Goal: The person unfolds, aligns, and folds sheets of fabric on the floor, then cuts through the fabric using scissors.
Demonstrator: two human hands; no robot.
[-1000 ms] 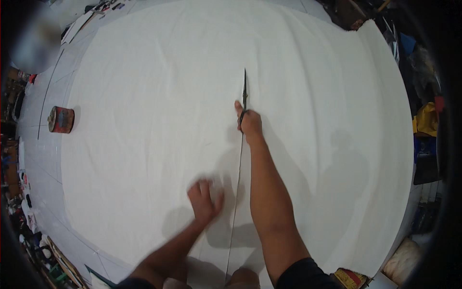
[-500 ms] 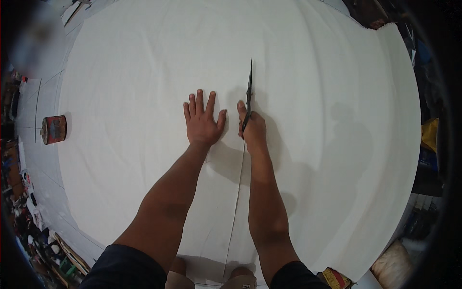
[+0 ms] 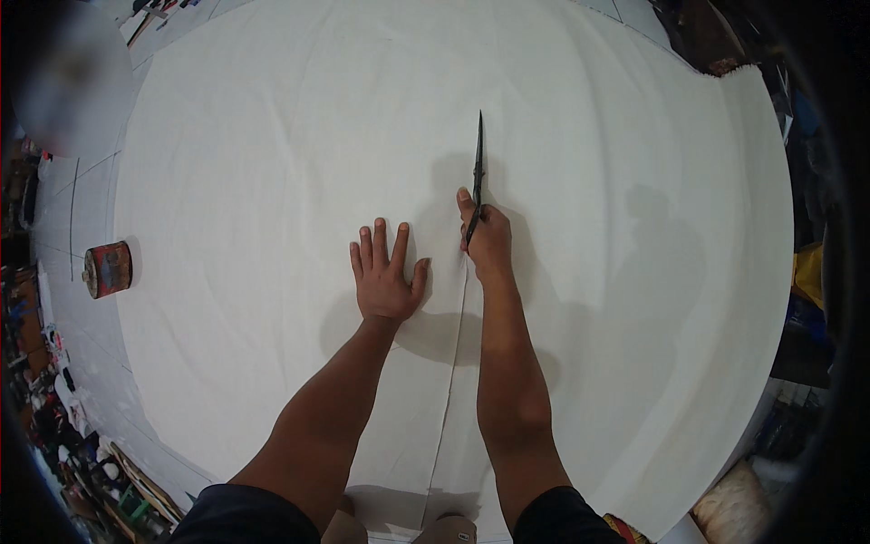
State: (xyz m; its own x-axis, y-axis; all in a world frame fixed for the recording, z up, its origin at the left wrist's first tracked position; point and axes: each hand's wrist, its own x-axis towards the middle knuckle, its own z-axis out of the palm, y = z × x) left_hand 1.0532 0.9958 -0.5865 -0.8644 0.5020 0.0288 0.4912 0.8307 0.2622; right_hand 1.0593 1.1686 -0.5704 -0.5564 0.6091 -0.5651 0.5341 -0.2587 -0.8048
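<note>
A large sheet of white cloth [image 3: 236, 163] lies spread before me, with faint creases. My right hand [image 3: 490, 240] grips the handles of dark scissors [image 3: 478, 168], whose blades point away from me and look nearly closed. From beneath that hand a straight slit [image 3: 447, 408] runs back through the cloth toward my legs. Left of the scissors, my left hand [image 3: 387, 286] rests flat on the cloth, fingers spread, holding nothing. Part of the scissor handles is hidden by my right hand.
A rusty red can [image 3: 111, 269] lies on its side at the cloth's left edge. Pale floor tiles [image 3: 91, 317] border the cloth there. Assorted clutter [image 3: 118, 494] fills the lower left. A yellow item [image 3: 808, 275] and dark goods line the right side.
My right hand and the scissors have advanced along the cloth, lengthening the slit. The left hand stays flat, now farther behind the scissors. The whole view has shifted slightly.
</note>
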